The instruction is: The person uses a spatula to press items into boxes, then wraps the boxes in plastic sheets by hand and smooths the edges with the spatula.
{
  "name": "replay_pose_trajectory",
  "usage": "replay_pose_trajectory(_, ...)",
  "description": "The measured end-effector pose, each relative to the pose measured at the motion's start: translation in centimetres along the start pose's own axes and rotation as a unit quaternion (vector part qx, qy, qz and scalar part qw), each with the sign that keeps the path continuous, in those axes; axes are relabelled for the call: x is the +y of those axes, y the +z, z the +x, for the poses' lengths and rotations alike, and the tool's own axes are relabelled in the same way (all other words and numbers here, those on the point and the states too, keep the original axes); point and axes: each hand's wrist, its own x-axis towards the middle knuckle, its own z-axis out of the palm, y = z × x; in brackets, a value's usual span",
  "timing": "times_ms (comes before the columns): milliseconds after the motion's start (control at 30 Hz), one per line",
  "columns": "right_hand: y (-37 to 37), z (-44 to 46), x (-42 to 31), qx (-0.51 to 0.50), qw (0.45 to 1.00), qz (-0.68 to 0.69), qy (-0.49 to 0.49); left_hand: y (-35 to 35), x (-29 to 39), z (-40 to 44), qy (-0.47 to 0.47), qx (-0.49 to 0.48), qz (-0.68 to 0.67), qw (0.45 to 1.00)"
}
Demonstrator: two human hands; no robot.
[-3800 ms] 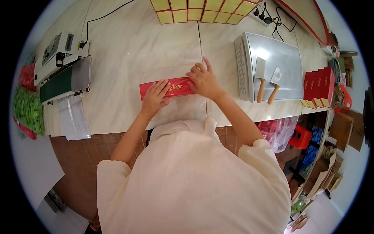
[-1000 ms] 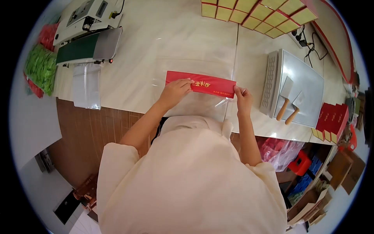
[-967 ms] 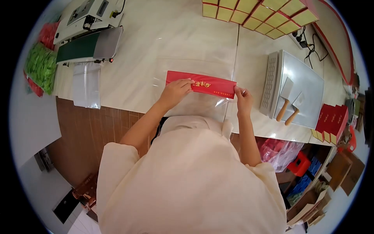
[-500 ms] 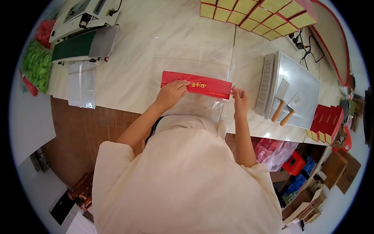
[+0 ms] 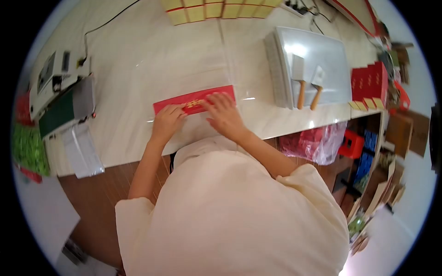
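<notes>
A long red box (image 5: pixel 225 91) with gold lettering lies slightly tilted on the marbled table (image 5: pixel 138 133), on or in clear plastic film whose edges are faint. My left hand (image 5: pixel 169 120) rests at the box's front edge near its left part, fingers bent together against it; whether it grips the box is hidden. Across the right half lies my right hand (image 5: pixel 224 116), its fingers spread over the top and somewhat blurred, the thumb apart.
Left is a machine (image 5: pixel 64 108) with a green belt, beside clear plastic bags (image 5: pixel 83 149). A metal-topped appliance (image 5: pixel 329 55) bearing two wooden-handled scrapers (image 5: pixel 298 69) stands right, near red boxes (image 5: pixel 368 83). Yellow-ended boxes (image 5: pixel 214 10) line the back.
The view has turned, shifting the table's contents. My right hand has left the box's right end and now lies spread over its top. The left hand has moved to the front edge.
</notes>
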Motion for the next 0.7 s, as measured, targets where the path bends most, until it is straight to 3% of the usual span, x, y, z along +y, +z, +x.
replay_pose_trajectory(133, 2.3, 0.9, -0.7, 0.064, 0.994, -0.079, -0.03, -0.1, 0.2, 0.3, -0.059, -0.01, -0.048, 0.997)
replay_pose_trajectory(367, 4.2, 2.3, -0.1, 0.1, 0.995, 0.013, 0.024, 0.0, -0.3, 0.4, -0.096, -0.011, -0.096, 0.991)
replay_pose_trajectory(567, 4.1, 2.7, 0.3, 0.101, 0.994, 0.042, 0.019, -2.1, -1.0, -0.7, -0.075, -0.001, -0.034, 0.997)
replay_pose_trajectory(700, 4.2, 2.6, 0.2, 0.102, 0.994, 0.038, 0.027, -4.2, -2.6, -2.9, -0.112, -0.017, -0.002, 0.994)
